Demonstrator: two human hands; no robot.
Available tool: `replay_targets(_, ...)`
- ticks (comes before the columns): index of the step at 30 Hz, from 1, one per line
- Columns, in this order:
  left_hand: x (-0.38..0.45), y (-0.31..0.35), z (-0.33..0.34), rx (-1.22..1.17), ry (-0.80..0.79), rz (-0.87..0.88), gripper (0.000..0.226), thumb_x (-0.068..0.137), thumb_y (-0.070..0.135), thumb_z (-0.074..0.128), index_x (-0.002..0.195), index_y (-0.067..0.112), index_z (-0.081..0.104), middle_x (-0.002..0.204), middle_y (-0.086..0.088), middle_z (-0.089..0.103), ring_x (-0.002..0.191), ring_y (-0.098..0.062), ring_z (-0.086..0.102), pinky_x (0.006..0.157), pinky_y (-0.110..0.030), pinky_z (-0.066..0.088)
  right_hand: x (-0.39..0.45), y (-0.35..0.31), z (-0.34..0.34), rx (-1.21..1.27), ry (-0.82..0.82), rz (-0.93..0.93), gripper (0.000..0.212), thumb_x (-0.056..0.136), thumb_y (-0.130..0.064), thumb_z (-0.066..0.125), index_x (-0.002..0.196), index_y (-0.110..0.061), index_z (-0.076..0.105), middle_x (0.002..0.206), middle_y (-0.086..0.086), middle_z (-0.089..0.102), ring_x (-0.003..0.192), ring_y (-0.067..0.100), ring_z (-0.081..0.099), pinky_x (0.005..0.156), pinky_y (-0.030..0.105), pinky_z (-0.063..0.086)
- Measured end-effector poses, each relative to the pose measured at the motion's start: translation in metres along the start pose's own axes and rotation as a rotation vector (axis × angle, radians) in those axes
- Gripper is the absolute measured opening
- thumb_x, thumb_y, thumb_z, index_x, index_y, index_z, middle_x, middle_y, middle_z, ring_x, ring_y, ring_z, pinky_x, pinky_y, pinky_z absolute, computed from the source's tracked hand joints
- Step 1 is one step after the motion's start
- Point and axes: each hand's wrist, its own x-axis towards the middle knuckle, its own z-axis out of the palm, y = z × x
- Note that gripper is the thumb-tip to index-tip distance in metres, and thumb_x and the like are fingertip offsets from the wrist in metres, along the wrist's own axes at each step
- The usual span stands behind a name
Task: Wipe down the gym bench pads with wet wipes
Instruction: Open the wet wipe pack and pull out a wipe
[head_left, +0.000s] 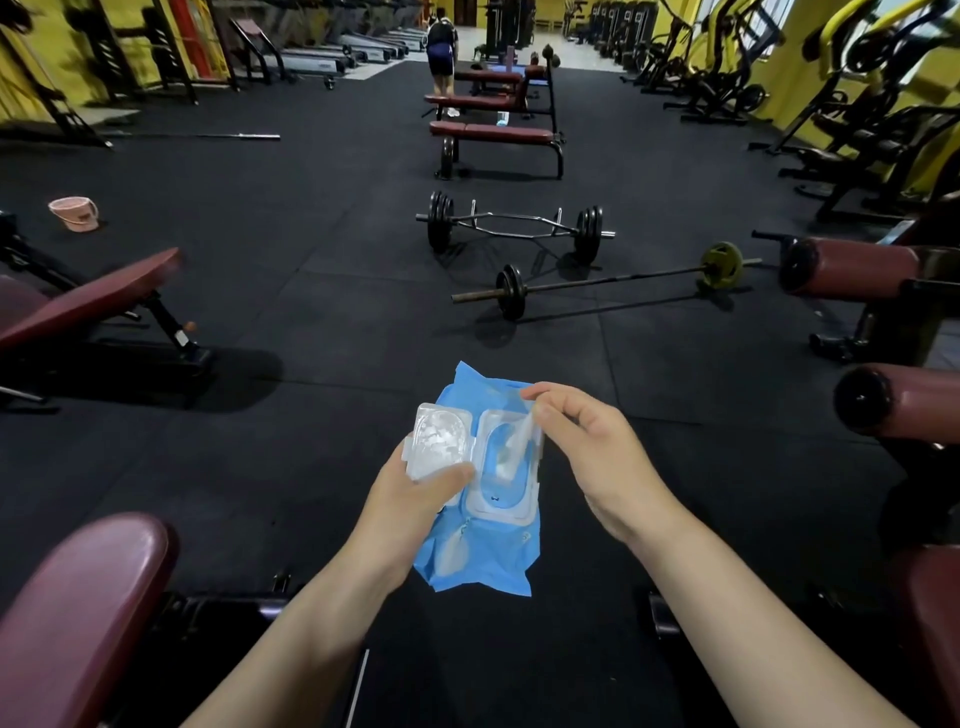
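Our left hand (415, 499) grips the blue pack (480, 551), lid (439, 441) open, our right hand (582, 447) pinches a wipe (519, 441), above the floor (311, 312)

- A commercial gym is shown.
- Black rubber-tiled flooring (311, 260) is laid throughout.
- Maroon padded benches on black frames (493, 134) are lined up.
- Black-plated barbells (514, 228) are left on the floor.
- Treadmills (317, 61) and yellow-framed weight machines (852, 67) are ranged along yellow walls.
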Motion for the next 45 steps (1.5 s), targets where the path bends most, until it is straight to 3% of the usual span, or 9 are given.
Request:
replay_targets(13, 0.010, -0.006, 0.008, 0.043, 0.122, -0.032, 0.045, 0.062, 0.039, 0.077, 0.105, 0.034, 0.065, 0.098, 0.005, 0.074, 0.089, -0.018, 0.074, 0.074, -0.043, 0.062, -0.013, -0.009, 0.005, 0.086, -0.030, -0.003, 0.019, 0.098, -0.014, 0.053, 0.095, -0.008, 0.070, 0.110, -0.007, 0.069, 0.106, 0.014, 0.062, 0.096, 0.033, 0.049)
replay_targets(20, 0.021, -0.013, 0.006, 0.042, 0.230, -0.051, 0.036, 0.070, 0.027, 0.072, 0.105, 0.031, 0.064, 0.095, 0.004, 0.074, 0.085, -0.018, 0.074, 0.072, -0.044, 0.062, -0.028, -0.008, 0.014, 0.071, -0.127, -0.048, 0.024, 0.097, -0.009, 0.054, 0.079, -0.015, 0.068, 0.108, -0.011, 0.069, 0.102, 0.005, 0.063, 0.086, 0.017, 0.050)
replay_targets(25, 0.027, -0.013, 0.000, 0.072, 0.244, -0.021, 0.028, 0.072, 0.028, 0.074, 0.095, 0.041, 0.064, 0.089, 0.012, 0.073, 0.080, -0.011, 0.074, 0.059, -0.030, 0.058, -0.021, -0.005, 0.003, 0.254, -0.051, 0.003, 0.019, 0.099, -0.007, 0.051, 0.095, -0.003, 0.069, 0.113, 0.004, 0.069, 0.113, 0.024, 0.063, 0.097, 0.036, 0.051)
replay_targets(31, 0.031, -0.027, -0.016, 0.202, 0.300, -0.070, 0.023, 0.075, 0.026, 0.069, 0.093, 0.039, 0.063, 0.091, 0.009, 0.072, 0.081, -0.013, 0.073, 0.066, -0.037, 0.062, -0.016, -0.016, -0.016, 0.358, -0.032, -0.053, 0.022, 0.099, -0.011, 0.051, 0.094, -0.013, 0.072, 0.105, 0.001, 0.072, 0.099, 0.016, 0.067, 0.085, 0.025, 0.053)
replay_targets(35, 0.026, -0.037, -0.028, 0.057, 0.313, -0.124, 0.030, 0.075, 0.018, 0.072, 0.101, 0.032, 0.064, 0.090, 0.010, 0.074, 0.078, -0.010, 0.074, 0.054, -0.027, 0.056, -0.002, -0.018, -0.035, 0.370, 0.065, -0.025, 0.017, 0.102, -0.015, 0.046, 0.093, -0.014, 0.061, 0.111, 0.003, 0.072, 0.105, 0.021, 0.067, 0.092, 0.031, 0.054)
replay_targets(38, 0.024, -0.036, -0.031, -0.018, 0.259, -0.147, 0.036, 0.074, 0.024, 0.078, 0.106, 0.030, 0.064, 0.095, 0.006, 0.075, 0.084, -0.017, 0.075, 0.059, -0.033, 0.059, 0.004, -0.003, -0.038, 0.310, 0.147, 0.124, 0.018, 0.100, -0.014, 0.046, 0.086, -0.018, 0.055, 0.082, 0.003, 0.067, 0.076, 0.020, 0.069, 0.075, 0.034, 0.058)
replay_targets(40, 0.023, -0.034, -0.030, -0.060, 0.213, -0.148, 0.043, 0.071, 0.028, 0.080, 0.110, 0.029, 0.063, 0.101, 0.001, 0.075, 0.089, -0.023, 0.075, 0.067, -0.041, 0.061, 0.002, 0.016, -0.032, 0.091, 0.135, 0.213, 0.014, 0.096, -0.030, 0.050, 0.086, -0.021, 0.054, 0.076, -0.002, 0.061, 0.062, 0.010, 0.061, 0.066, 0.029, 0.053)
replay_targets(43, 0.022, -0.030, -0.027, -0.090, 0.167, -0.142, 0.047, 0.073, 0.030, 0.080, 0.116, 0.026, 0.062, 0.105, -0.002, 0.075, 0.094, -0.026, 0.074, 0.077, -0.051, 0.060, -0.006, 0.046, -0.015, -0.265, -0.104, 0.303, 0.057, 0.073, -0.073, 0.057, 0.116, -0.035, 0.050, 0.101, -0.020, 0.063, 0.091, -0.003, 0.060, 0.076, 0.019, 0.042)
replay_targets(45, 0.020, -0.026, -0.025, -0.109, 0.129, -0.132, 0.041, 0.080, 0.024, 0.076, 0.118, 0.023, 0.062, 0.107, -0.006, 0.074, 0.095, -0.029, 0.073, 0.077, -0.052, 0.060, -0.009, 0.062, 0.000, -0.440, -0.264, 0.345, 0.102, 0.061, -0.082, 0.063, 0.144, -0.037, 0.026, 0.134, -0.018, 0.047, 0.116, 0.000, 0.049, 0.081, 0.016, 0.038)
